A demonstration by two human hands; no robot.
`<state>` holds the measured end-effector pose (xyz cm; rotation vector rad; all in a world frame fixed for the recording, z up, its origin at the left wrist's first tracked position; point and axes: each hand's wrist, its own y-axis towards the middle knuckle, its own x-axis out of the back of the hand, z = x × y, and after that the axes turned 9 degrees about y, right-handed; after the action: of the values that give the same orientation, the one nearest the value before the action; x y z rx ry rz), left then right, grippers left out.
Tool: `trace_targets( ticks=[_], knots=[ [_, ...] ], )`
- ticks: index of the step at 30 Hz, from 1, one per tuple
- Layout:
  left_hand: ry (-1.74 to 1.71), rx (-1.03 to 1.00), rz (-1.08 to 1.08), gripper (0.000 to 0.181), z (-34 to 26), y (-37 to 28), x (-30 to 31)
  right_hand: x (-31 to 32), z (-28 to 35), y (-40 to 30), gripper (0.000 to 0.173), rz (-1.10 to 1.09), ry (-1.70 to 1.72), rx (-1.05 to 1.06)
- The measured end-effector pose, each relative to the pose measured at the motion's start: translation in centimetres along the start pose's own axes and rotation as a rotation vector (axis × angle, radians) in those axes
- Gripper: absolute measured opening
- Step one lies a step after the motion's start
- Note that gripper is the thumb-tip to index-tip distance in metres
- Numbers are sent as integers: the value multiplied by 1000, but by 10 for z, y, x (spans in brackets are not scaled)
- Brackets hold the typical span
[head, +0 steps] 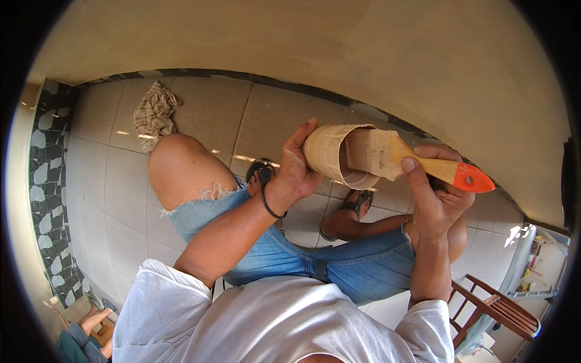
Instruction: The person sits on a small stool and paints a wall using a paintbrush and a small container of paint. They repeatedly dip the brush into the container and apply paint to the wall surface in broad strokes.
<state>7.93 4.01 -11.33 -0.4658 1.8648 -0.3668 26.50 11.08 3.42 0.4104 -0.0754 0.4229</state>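
My left hand (297, 170) grips a round, paint-coated container (323, 152) that is tilted on its side, its mouth facing right. A wide paintbrush (431, 165) with a wooden handle and an orange-red tip is held in my right hand (435, 195), the thumb on the near side of the handle. The bristles reach into the container's mouth, and their ends are hidden inside it. Dried pale paint coats the brush's ferrule. Both hands are above my knees, in front of a beige wall (317, 45).
A crumpled patterned cloth (155, 113) lies on the tiled floor (204, 109) near the wall. Dark stone-patterned trim (50, 195) runs along the left wall. A wooden chair (494, 308) stands at lower right. Another person's legs (93, 322) show at lower left.
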Motion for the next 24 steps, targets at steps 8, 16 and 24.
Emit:
trace_targets(
  ticks=[8, 16, 24],
  knots=[
    [-2, 14, 1, 32, 0, 0, 0, 3, -5, -2, 20, 29, -42, 48],
    [34, 15, -5, 51, 0, 2, 0, -13, 5, -3, 22, 92, 22, -121],
    [59, 13, 17, 50, 0, -1, -2, -20, 0, -1, 23, 119, -69, -125]
  ],
)
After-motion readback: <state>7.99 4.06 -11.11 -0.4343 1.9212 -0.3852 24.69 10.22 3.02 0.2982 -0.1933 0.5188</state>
